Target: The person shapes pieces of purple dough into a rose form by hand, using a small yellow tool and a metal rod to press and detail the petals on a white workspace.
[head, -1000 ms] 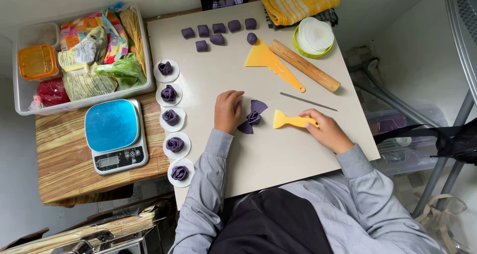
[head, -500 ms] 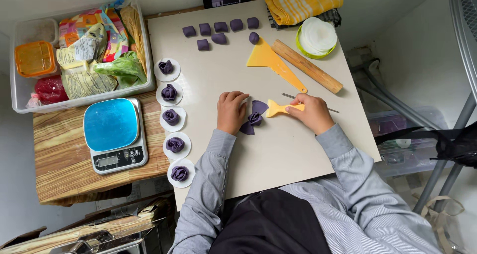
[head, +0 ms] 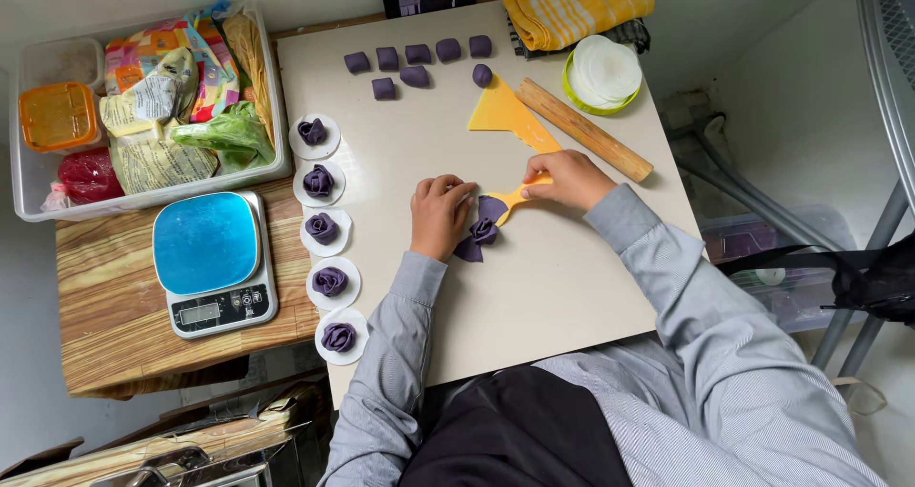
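Purple dough piece (head: 481, 228) lay near the middle of the table (head: 534, 287), partly rolled into a rosette, flat petals spread beside it. Left hand (head: 438, 215) rested on the table at the piece's left, fingers curled down and touching its edge; not gripping anything that could be made out. Right hand (head: 567, 177) was closed around the handle of a small yellow scraper (head: 519, 193), whose blade tip pointed left and met the dough. The two hands sat close, with the dough between them.

Along the table's left edge stood a column of five finished purple rosettes (head: 324, 230), each on a round white paper. Near the far edge, a cluster of purple dough lumps (head: 415, 60) in two short rows. A larger yellow scraper (head: 505, 115) lay flat just beyond the right hand, and a wooden rolling pin (head: 583, 130) lay diagonally beside it, towards the far right corner. A stack of white paper rounds in a green-rimmed dish (head: 602, 72) sat by a folded yellow striped cloth (head: 581, 6).

Off the table, on a lower wooden surface to the left: a kitchen scale with blue platform (head: 212, 258) and a clear plastic bin of packets and greens (head: 143, 106).
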